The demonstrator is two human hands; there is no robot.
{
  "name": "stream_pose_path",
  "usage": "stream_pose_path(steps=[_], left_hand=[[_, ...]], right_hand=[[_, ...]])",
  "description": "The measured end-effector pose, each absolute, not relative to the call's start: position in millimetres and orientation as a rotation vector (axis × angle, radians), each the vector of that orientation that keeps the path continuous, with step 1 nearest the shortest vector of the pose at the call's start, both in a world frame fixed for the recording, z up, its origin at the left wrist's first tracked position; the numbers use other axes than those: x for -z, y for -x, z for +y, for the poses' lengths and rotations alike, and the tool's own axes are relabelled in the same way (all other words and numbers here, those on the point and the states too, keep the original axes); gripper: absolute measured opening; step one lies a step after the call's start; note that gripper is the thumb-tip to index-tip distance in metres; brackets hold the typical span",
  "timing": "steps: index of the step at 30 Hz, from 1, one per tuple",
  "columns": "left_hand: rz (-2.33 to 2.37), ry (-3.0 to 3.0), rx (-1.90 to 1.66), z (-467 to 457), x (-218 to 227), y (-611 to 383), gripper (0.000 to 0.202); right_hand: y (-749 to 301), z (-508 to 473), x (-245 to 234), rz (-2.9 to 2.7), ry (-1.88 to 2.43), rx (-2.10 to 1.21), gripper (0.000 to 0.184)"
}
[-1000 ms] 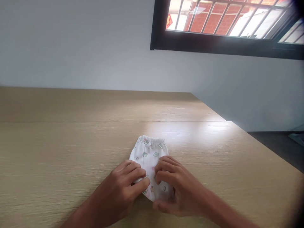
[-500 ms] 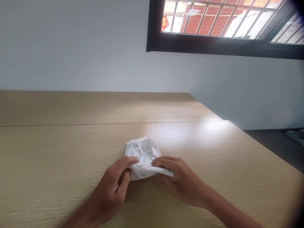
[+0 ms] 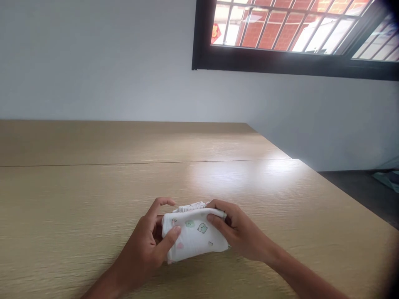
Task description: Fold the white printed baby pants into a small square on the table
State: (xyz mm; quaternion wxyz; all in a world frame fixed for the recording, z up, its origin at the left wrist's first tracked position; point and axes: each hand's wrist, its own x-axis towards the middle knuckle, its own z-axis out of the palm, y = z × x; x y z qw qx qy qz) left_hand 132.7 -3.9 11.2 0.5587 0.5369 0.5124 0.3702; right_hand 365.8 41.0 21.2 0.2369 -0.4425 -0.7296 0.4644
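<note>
Shorts point(image 3: 196, 234) are sitting folded into a small white bundle on the table point(image 3: 93, 199), near the front edge, approx centre of view. The bundle's long axis is running left-right across the view, w/ the R end dipping slightly toward the person. The ruffled waistband is peeking out along the far side, pointing away at the wall point(image 3: 93, 62). The printed face is tilting up toward the camera.

L hand point(image 3: 149, 245) is pinching the left end: thumb pressing on the near face, fingers curling behind, index lifting free above the edge. R hand point(image 3: 240, 232) is pinching the right end, thumb lying on top, fingers wrapping the far side. The bundle's lower edge looks to be touching the table, can't tell for sure. A window point(image 3: 280, 33) is showing top right.
</note>
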Motion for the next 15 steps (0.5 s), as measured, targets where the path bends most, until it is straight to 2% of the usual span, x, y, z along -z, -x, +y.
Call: stream_pose_path(steps=[7,12,15], left_hand=[[1.232,-1.338,-0.812,3.5,9.3,-128.5,0.036],[1.276,-1.449,-0.782,1.1,3.9,-128.5,0.034],[1.269,-1.466,-0.774,-1.0,1.0,-127.9,0.040]], right_hand=[[-367.0,41.2,-16.3,-2.015,1.373,-1.204,0.017],[-367.2,39.6,-18.0,-2.057,1.406,-1.096,0.014],[-368.3,38.6,-20.0,-2.079,1.432,-1.095,0.010]])
